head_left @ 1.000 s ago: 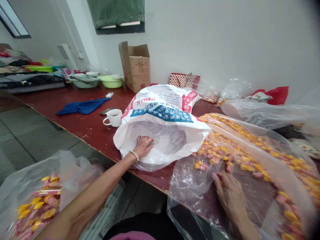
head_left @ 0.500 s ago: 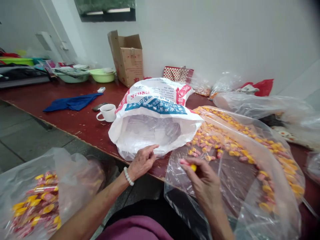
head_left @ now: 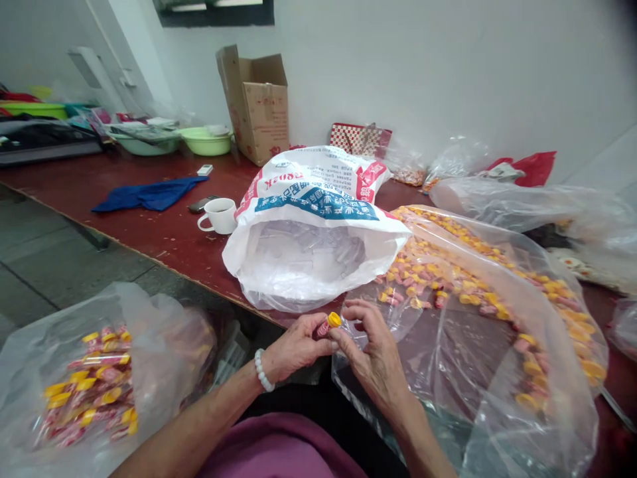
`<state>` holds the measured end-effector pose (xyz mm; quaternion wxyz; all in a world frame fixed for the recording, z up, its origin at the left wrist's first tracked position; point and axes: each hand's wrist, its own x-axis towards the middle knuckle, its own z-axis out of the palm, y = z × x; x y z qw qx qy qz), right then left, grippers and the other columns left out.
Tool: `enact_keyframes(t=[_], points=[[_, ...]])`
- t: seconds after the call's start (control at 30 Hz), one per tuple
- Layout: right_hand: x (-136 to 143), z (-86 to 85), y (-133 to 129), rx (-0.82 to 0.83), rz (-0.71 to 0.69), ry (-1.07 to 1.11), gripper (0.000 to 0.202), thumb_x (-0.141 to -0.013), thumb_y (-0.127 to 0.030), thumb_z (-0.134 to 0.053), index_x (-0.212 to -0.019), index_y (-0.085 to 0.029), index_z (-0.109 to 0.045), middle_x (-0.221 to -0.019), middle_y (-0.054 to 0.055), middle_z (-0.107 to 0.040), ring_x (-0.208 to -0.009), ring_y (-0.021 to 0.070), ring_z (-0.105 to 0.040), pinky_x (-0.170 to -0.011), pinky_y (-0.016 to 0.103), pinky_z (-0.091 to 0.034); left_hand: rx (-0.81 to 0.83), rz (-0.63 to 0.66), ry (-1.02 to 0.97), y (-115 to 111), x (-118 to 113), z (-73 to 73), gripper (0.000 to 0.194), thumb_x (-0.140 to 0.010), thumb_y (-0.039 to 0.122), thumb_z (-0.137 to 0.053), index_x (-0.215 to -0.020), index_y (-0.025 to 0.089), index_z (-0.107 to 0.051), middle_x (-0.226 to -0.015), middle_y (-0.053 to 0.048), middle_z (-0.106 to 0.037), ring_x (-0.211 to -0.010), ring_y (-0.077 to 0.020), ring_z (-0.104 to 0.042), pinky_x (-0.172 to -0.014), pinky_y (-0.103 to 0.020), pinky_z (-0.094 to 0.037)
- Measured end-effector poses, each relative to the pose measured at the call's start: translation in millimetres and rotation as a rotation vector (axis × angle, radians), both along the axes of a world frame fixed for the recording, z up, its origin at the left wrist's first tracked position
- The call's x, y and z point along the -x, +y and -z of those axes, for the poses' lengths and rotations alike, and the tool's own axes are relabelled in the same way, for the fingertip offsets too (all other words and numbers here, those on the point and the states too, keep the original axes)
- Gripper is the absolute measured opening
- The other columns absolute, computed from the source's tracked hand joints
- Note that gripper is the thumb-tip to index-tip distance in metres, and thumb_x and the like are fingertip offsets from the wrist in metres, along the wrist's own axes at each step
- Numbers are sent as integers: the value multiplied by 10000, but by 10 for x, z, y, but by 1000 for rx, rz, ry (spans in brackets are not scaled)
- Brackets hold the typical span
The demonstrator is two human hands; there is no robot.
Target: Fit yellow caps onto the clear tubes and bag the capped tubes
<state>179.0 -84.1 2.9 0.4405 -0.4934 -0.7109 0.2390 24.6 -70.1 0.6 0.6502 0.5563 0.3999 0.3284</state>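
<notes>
Pinching one yellow-capped piece (head_left: 329,324) in left hand (head_left: 293,348) before white sack (head_left: 298,285), with right hand (head_left: 371,345) alongside, thumb and fingers apart. Looks partway: likely done with small heap (head_left: 94,385) in left bag (head_left: 159,345), with many loose pieces (head_left: 430,269) left in right bag (head_left: 537,441).

Printed matter: the white sack (head_left: 323,292) carries a row of white Chinese characters on a blue band (head_left: 318,207), a red panel (head_left: 371,180) with white characters, several lines of fine dark print, and large red lettering (head_left: 292,176) in which a K can be made out at the right-hand end, the wording otherwise too distorted to read with certainty. The cardboard carton (head_left: 269,123) bears red symbols and lines of red print, illegible at this scale; pale markings on the yellow-capped tube (head_left: 325,327) are likewise too small to decipher.
</notes>
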Motion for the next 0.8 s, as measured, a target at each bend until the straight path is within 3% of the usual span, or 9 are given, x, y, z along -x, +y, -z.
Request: enact_keyframes(t=[0.1, 0.2, 0.3, 0.4, 0.47, 0.53, 0.57, 0.67, 0.8], points=[[-9, 14, -13, 13, -142, -60, 171, -782, -324, -667, -917, -239, -606, -1146, 62, -511, -1105, 210, -504, -931, 358, -430, 28, -25, -33, 14, -8, 44, 291, -667, 205, -641, -645, 169, -353, -630, 55, -328, -587, -72, -272, -521, -201, -223], [38, 10, -57, 52, -203, -40, 244, -755, -323, -696, -954, -235, -586, -1157, 66, -511, -1109, 204, -504, -930, 347, -432, 7, -19, -55, 15, -53, 79, 189, -686, 238, -639, -751, 140, -492, -692, 28, -437, -631, -89, -354, -577, -207, -305], [34, -43, -72, 23, -226, -20, 231, -767, -335, -681, -954, -229, -596, -1243, 77, -482, -1176, 208, -467, -964, 346, -413, -81, -35, 64, 41, -85, 68, 256, -708, 333, -661, -839, 130, -575, -754, 2, -519, -679, -110, -421, -626, -219, -353], [-246, -69, 12, -59, -15, 4, 188, -843, -351, -580, -980, -224, -600, -1208, 76, -527, -1149, 197, -492, -943, 340, -420, -113, -91, 153, 151, -35, 30, 305, -783, 429, -575, -709, 134, -562, -596, 31, -441, -558, -83, -362, -515, -198, -293], [-623, -21, 111, -70, 281, -40, 207, -902, -355, -454, -946, -202, -585, -1029, 70, -606, -986, 184, -569, -830, 322, -464, -54, -146, 78, 275, 50, 7, 342, -827, 438, -484, -669, 141, -539, -506, 51, -356, -459, -66, -283, -436, -191, -215], [-1056, 89, 231, -24, 585, -229, 271, -921, -350, -359, -959, -178, -565, -900, 69, -624, -800, 181, -587, -724, 324, -473, 67, -262, -44, 421, 156, -9, 308, -812, 405, -455, -649, 152, -519, -447, 62, -305, -383, -61, -224, -383, -192, -152], [-1252, 160, 294, -8, 634, -276, 265, -901, -333, -379, -948, -155, -570, -905, 96, -626, -777, 200, -581, -719, 354, -465, 130, -331, -99, 496, 209, -14, 278, -789, 386, -456, -637, 159, -507, -425, 64, -299, -354, -62, -211, -362, -194, -135], [-1602, 376, 471, 15, 592, -397, 164, -793, -242, -488, -879, -156, -598, -904, 116, -635, -789, 237, -561, -754, 404, -437, 211, -503, -187, 711, 340, -23, 207, -730, 358, -461, -629, 179, -486, -381, 65, -311, -292, -83, -237, -318, -206, -154], [-1570, 527, 627, 5, 454, -516, 184, -750, -158, -515, -897, -203, -616, -967, 91, -636, -930, 252, -532, -855, 397, -399, 7, -650, -102, 993, 439, -32, 227, -714, 400, -508, -750, 177, -526, -453, 71, -372, -334, -88, -332, -339, -203, -231]])
